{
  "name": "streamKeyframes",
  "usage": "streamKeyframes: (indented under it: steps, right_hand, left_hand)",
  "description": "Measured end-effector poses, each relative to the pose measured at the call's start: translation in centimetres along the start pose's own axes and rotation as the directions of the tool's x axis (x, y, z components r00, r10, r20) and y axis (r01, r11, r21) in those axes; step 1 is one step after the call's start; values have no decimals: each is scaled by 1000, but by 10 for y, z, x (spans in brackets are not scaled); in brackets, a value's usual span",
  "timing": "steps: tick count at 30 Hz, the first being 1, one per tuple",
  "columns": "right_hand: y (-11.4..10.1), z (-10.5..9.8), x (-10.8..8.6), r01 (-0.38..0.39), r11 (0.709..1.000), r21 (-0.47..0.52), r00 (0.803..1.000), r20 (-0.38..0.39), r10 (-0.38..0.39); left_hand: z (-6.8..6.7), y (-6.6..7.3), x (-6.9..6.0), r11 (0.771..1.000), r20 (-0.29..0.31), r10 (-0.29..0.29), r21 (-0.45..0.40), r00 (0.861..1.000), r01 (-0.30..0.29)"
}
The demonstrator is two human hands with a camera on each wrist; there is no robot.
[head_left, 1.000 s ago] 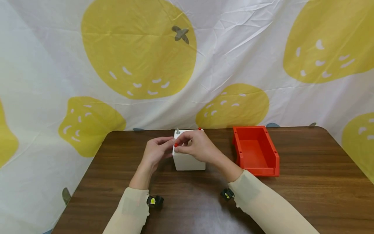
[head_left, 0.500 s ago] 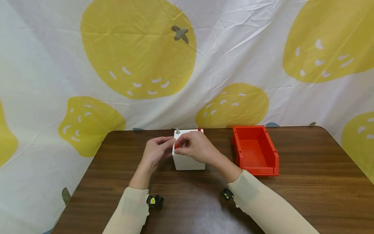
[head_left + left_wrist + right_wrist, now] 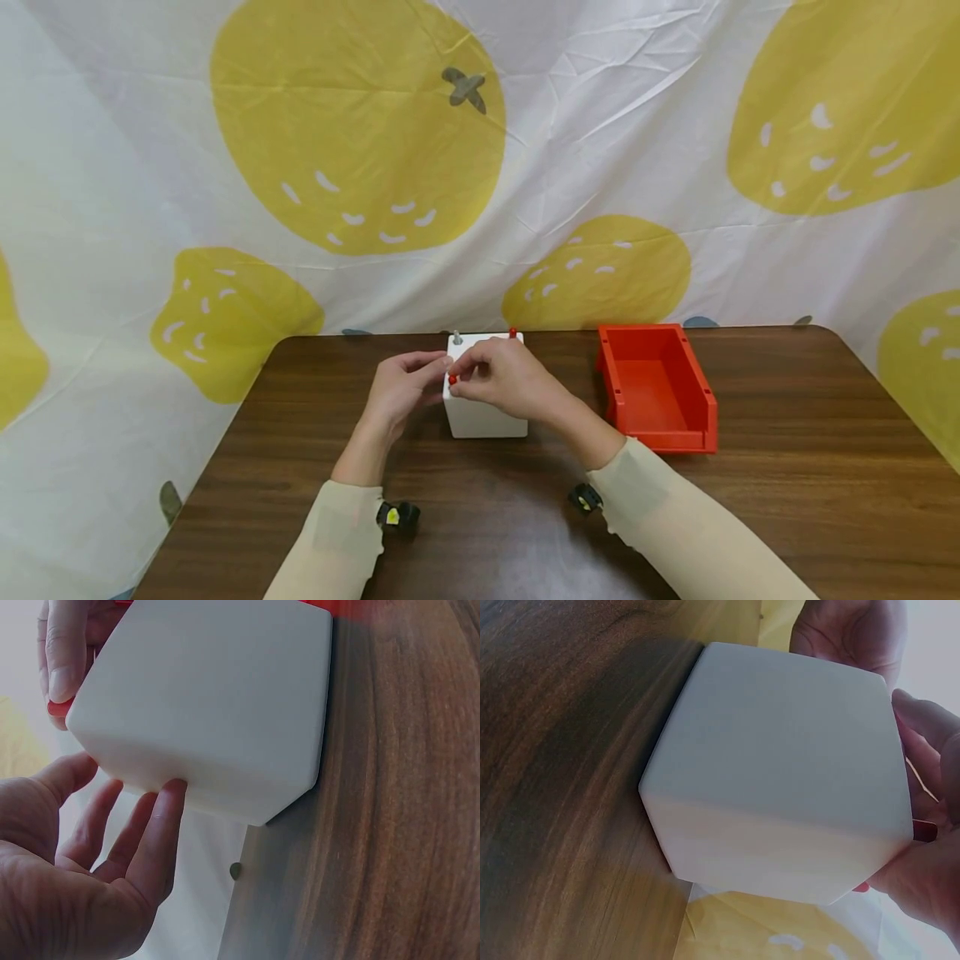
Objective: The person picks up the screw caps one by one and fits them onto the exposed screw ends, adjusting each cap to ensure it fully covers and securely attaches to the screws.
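Observation:
A white box (image 3: 489, 417) stands on the wooden table. My left hand (image 3: 405, 387) is at its left side, with spread, mostly straight fingers (image 3: 156, 840) touching the wall near the top edge. Over the box top, my right hand (image 3: 513, 379) pinches a small red peg (image 3: 452, 380) between thumb and fingertips at the near left corner. The left wrist view shows this red peg (image 3: 60, 709) under a fingertip. At the far left corner stands a silver peg (image 3: 457, 338); another red peg (image 3: 513, 332) rises at the far right. A red piece (image 3: 924, 829) also shows beneath the right hand.
An open red bin (image 3: 652, 392) sits to the right of the box, and no contents show in it. A white cloth with yellow fruit prints (image 3: 592, 275) hangs behind the table's back edge. Brown tabletop (image 3: 480, 517) lies in front.
The pinched red peg sits slightly lower than a second ago, and the right fingertips have shifted a little with it. The left hand, box and bin stay in place.

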State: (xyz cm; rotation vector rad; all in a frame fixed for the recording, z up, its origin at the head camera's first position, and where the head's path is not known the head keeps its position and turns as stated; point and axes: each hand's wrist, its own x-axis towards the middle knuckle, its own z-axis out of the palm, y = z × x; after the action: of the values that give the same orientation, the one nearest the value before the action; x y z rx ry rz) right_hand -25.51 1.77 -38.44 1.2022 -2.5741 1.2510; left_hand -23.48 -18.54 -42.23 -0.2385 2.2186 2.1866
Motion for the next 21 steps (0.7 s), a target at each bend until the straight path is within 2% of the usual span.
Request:
streamKeyframes:
  steps: [7, 21]
  right_hand:
    - [3, 0, 1, 27, 1000, -12, 1000, -3, -27]
    - [0, 2, 0, 10, 1000, -12, 1000, -19, -10]
  left_hand:
    - [0, 1, -1, 1000, -2, -1, 7, 1000, 1]
    - [1, 0, 0, 1000, -9, 2, 23, 1000, -2]
